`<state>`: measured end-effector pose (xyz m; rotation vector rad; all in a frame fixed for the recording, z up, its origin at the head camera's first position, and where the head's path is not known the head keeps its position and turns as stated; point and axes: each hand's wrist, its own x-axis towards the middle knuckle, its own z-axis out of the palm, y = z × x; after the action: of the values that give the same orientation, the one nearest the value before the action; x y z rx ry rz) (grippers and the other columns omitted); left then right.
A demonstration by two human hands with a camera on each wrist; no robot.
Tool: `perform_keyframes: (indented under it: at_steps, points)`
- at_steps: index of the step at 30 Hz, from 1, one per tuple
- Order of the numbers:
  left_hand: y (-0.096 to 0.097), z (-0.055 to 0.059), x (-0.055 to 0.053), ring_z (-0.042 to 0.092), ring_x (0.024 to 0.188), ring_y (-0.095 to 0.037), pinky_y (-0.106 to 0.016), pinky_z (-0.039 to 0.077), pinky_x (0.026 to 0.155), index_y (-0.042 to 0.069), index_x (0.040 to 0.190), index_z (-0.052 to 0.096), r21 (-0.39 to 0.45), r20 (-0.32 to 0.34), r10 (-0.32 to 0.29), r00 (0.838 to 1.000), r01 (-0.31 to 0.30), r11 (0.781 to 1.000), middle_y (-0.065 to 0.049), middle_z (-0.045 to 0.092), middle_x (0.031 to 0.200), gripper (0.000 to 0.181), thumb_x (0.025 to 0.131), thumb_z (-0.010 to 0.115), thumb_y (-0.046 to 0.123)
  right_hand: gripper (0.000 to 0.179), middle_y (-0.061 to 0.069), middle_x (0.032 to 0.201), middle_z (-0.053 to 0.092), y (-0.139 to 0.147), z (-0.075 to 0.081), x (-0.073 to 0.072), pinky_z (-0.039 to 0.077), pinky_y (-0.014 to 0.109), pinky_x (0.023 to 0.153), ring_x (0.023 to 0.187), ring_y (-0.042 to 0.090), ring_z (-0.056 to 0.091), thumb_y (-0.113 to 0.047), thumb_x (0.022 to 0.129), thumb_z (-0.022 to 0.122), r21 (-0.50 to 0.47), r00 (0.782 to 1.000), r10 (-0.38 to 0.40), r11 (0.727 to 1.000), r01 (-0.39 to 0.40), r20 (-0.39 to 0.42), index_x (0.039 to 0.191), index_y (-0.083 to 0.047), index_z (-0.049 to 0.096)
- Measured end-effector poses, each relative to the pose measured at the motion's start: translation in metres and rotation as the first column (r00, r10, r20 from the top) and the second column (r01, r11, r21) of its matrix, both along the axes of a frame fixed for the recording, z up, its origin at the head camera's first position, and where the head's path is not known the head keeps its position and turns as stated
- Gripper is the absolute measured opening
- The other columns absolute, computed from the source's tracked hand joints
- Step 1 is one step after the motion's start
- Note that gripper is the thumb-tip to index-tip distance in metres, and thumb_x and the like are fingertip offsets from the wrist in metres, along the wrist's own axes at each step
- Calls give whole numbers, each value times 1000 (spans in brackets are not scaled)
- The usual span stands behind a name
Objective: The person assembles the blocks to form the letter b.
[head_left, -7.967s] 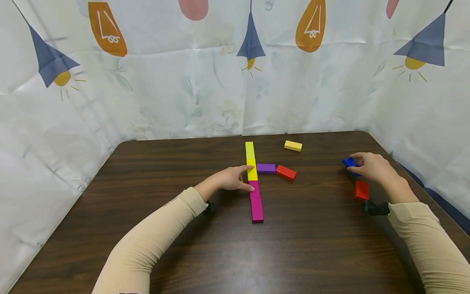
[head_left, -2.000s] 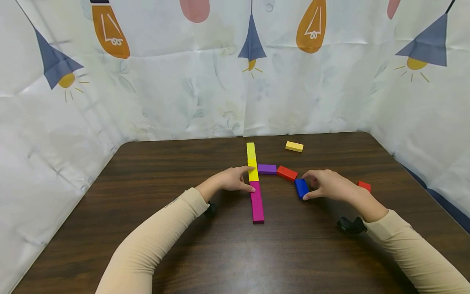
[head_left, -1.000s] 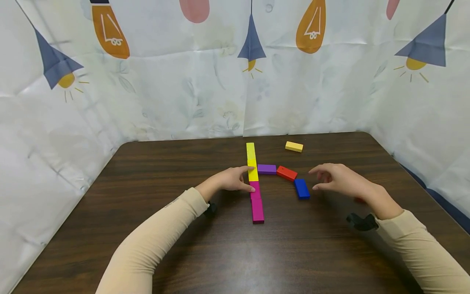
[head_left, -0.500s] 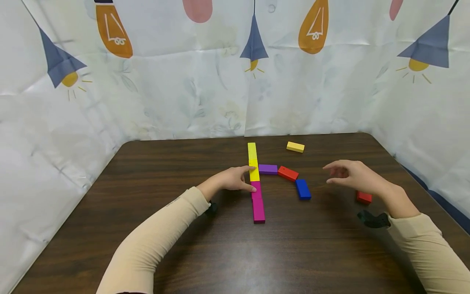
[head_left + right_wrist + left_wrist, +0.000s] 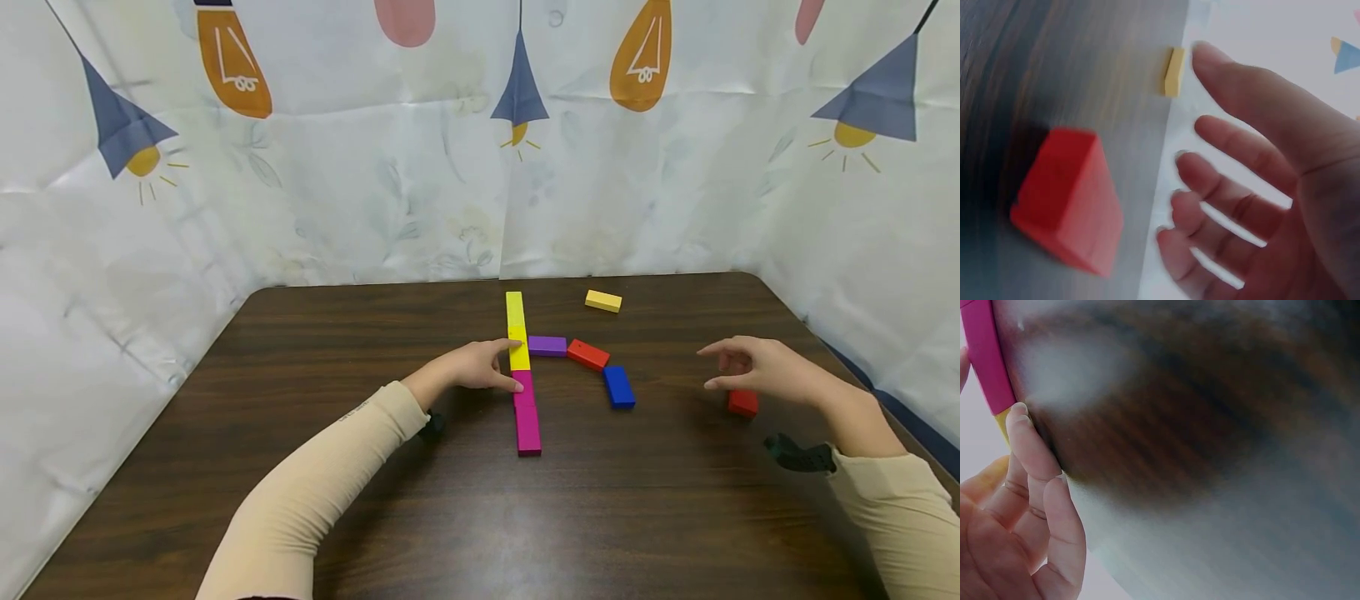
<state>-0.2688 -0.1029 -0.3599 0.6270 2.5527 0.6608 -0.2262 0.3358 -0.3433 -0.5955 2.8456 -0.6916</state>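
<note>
Two yellow blocks and two magenta blocks lie end to end in a column on the table. My left hand rests at the column's left side, index finger on a yellow block and thumb on a magenta block. To the column's right, a purple block, a red block and a blue block form a bending row. My right hand hovers with parted fingers near another red block, which stands large in the right wrist view; nothing is in its grasp.
A light orange-yellow block lies alone toward the back of the brown wooden table. White sheeting printed with lamps and bulbs surrounds the far and side edges.
My right hand slid a blue block from the right to the end of the row, let it go, and moved back right toward the red block. My left hand stayed at the column.
</note>
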Motion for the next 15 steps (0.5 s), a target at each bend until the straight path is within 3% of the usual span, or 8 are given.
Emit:
perform_keyframes:
  at_steps: [5,11,15]
  points:
    - [0,2,1,58,78,-16,-28,45,72,10,160,35,1,0,-4,1000,4,1000,-4,65,84,84,92,79,33,61,16,116,58,16,0,2,51,37,74,96,27,60,-28,87,84,34,1000,-1,999,0,25,134,3,62]
    - [-1,2,2,57,78,-16,-28,45,71,10,160,35,6,4,-4,1000,3,1000,-5,65,83,84,92,79,33,68,23,123,51,30,-3,6,43,29,63,72,12,47,-25,84,86,14,997,11,1000,-12,75,137,6,58]
    - [-2,2,1,57,78,-16,-28,44,71,10,160,35,5,4,-6,1000,6,1000,-5,64,83,84,92,79,34,71,24,122,46,38,-5,8,40,28,60,69,11,44,-25,83,87,8,993,18,1000,-19,119,138,8,56]
